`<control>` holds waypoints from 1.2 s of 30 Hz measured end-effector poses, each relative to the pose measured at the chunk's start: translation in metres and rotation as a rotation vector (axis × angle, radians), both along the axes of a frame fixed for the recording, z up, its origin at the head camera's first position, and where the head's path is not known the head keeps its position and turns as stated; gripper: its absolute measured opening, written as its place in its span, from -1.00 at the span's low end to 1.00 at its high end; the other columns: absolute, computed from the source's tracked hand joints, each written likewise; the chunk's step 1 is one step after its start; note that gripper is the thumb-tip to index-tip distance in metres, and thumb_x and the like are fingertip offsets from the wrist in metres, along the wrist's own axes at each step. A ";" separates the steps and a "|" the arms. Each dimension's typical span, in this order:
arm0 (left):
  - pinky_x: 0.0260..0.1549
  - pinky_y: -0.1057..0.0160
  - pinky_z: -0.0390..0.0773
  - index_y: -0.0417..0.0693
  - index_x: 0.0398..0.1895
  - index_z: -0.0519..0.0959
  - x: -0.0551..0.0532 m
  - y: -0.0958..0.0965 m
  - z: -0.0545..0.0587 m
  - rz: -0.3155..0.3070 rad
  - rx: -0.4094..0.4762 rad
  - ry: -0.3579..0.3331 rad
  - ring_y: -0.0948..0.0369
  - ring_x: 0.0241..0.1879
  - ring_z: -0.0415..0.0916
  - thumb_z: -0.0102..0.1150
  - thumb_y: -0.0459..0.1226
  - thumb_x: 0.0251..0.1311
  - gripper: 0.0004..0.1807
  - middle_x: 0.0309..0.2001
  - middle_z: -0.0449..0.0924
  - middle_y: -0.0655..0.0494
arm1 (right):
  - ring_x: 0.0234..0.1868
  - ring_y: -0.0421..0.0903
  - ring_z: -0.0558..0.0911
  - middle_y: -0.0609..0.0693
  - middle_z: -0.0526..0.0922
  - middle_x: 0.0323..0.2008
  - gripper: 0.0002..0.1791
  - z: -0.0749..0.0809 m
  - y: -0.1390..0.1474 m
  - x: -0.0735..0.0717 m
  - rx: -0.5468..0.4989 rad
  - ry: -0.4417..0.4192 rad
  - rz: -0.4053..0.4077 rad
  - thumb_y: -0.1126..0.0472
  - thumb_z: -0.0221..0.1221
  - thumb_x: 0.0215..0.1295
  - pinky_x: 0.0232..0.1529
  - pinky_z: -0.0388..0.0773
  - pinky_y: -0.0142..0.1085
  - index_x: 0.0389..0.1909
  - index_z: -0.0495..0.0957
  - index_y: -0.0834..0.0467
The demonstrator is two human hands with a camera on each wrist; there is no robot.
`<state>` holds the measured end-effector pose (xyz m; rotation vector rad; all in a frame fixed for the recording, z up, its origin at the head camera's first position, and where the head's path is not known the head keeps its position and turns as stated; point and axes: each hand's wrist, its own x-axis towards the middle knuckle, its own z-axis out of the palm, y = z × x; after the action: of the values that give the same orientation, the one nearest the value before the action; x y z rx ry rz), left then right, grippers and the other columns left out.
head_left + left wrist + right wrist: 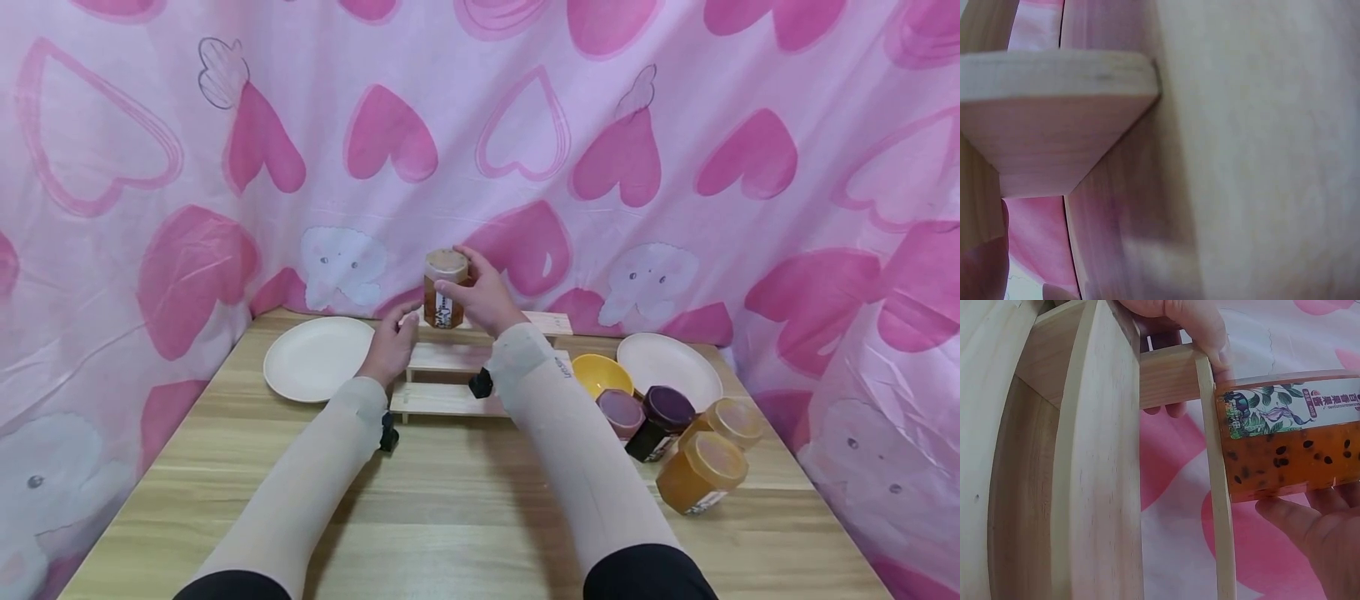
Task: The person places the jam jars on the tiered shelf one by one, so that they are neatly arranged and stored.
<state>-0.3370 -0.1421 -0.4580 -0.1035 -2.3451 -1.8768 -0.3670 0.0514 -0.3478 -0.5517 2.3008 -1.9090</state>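
A honey-coloured jar with a pale lid stands upright at the top tier of a stepped wooden rack. My right hand grips this jar from its right side. In the right wrist view, dark seeds show inside the jar, and its base meets the top board's edge. My left hand holds the rack's upper left end, thumb by the top board and fingers round the side piece. The left wrist view shows mostly the rack's wood, with only bits of fingers at the lower left.
Right of the rack are a yellow bowl, a white plate, a pink-lidded jar, a dark jar and amber jars. Another white plate lies left. A heart-patterned curtain hangs behind the table.
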 end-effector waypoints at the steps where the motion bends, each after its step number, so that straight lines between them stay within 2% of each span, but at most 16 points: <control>1: -0.20 0.11 0.49 0.18 0.55 0.39 0.000 0.000 0.000 0.001 0.002 -0.002 0.13 -0.31 0.41 -0.17 0.05 0.68 -0.49 -0.21 0.46 -0.18 | 0.32 0.05 0.56 0.07 0.50 0.42 -0.09 -0.001 0.000 -0.001 0.003 0.008 -0.003 0.16 0.40 0.41 0.37 0.51 -0.02 0.67 0.16 -0.08; 6: -0.10 0.08 0.49 0.18 0.55 0.38 0.001 0.001 0.001 0.008 -0.009 -0.005 0.08 -0.20 0.44 -0.17 0.05 0.68 -0.48 -0.05 0.50 -0.31 | 0.31 0.04 0.56 0.07 0.51 0.40 -0.11 -0.002 -0.001 -0.004 0.019 0.024 -0.003 0.14 0.39 0.41 0.38 0.49 0.02 0.66 0.17 -0.08; 10: -0.07 0.07 0.49 0.17 0.56 0.38 0.000 0.001 0.001 0.010 -0.013 -0.006 0.03 -0.15 0.46 -0.17 0.06 0.67 -0.48 0.05 0.49 -0.36 | 0.35 0.06 0.53 0.08 0.50 0.42 -0.12 0.001 -0.001 -0.003 0.029 -0.004 0.001 0.15 0.38 0.42 0.41 0.46 0.05 0.66 0.17 -0.10; 16: 0.00 0.03 0.49 0.17 0.57 0.36 -0.002 0.001 -0.001 0.009 -0.021 -0.012 -0.03 -0.05 0.48 -0.18 0.06 0.67 -0.47 0.13 0.50 -0.38 | 0.42 0.12 0.49 0.14 0.44 0.48 -0.11 0.018 0.000 0.010 0.023 -0.048 0.021 0.21 0.36 0.44 0.44 0.43 0.06 0.67 0.14 -0.05; 19: -0.02 0.05 0.49 0.17 0.57 0.37 -0.003 0.000 -0.002 0.011 -0.015 -0.008 0.00 -0.08 0.48 -0.17 0.06 0.67 -0.47 0.09 0.51 -0.35 | 0.44 0.13 0.48 0.17 0.43 0.49 -0.12 0.026 0.001 0.017 0.025 -0.050 0.033 0.24 0.35 0.44 0.45 0.42 0.03 0.67 0.14 -0.02; 22: -0.12 0.09 0.51 0.18 0.56 0.39 -0.004 0.001 -0.002 0.011 -0.006 0.004 0.07 -0.19 0.46 -0.15 0.06 0.67 -0.47 -0.10 0.52 -0.25 | 0.45 0.13 0.47 0.18 0.42 0.49 -0.12 0.028 0.001 0.019 0.021 -0.047 0.039 0.25 0.34 0.45 0.44 0.43 0.01 0.67 0.14 -0.03; 25: -0.22 0.12 0.50 0.19 0.54 0.41 -0.004 0.001 -0.002 0.012 0.000 0.017 0.13 -0.30 0.43 -0.13 0.06 0.66 -0.49 -0.26 0.48 -0.12 | 0.46 0.13 0.46 0.17 0.42 0.50 -0.12 0.026 0.001 0.017 0.012 -0.045 0.033 0.24 0.35 0.44 0.45 0.42 0.03 0.67 0.15 -0.05; 27: -0.24 0.13 0.50 0.20 0.53 0.41 -0.003 0.001 -0.002 0.012 -0.001 0.020 0.14 -0.32 0.42 -0.13 0.06 0.66 -0.49 -0.28 0.48 -0.11 | 0.48 0.13 0.44 0.16 0.40 0.51 -0.10 0.022 0.000 0.012 0.013 -0.043 0.029 0.21 0.36 0.44 0.46 0.41 0.04 0.68 0.12 -0.07; 32: -0.18 0.11 0.50 0.20 0.53 0.41 -0.002 0.001 -0.002 0.022 -0.012 0.015 0.11 -0.27 0.44 -0.16 0.07 0.66 -0.49 -0.16 0.50 -0.22 | 0.54 0.08 0.37 0.05 0.32 0.58 0.04 0.007 0.002 0.002 0.052 -0.047 0.008 0.05 0.41 0.39 0.52 0.33 0.03 0.72 -0.02 -0.13; 36: -0.13 0.07 0.50 0.19 0.54 0.40 -0.001 0.001 -0.001 0.015 -0.007 0.013 -0.04 -0.16 0.48 -0.16 0.06 0.67 -0.49 -0.06 0.50 -0.32 | 0.55 0.06 0.34 0.01 0.29 0.60 0.06 0.001 0.006 0.001 0.026 -0.037 0.012 -0.01 0.42 0.38 0.53 0.30 0.03 0.72 -0.04 -0.13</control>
<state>-0.3381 -0.1408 -0.4590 -0.0983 -2.3376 -1.8553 -0.3659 0.0576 -0.3468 -0.5216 2.2912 -1.8654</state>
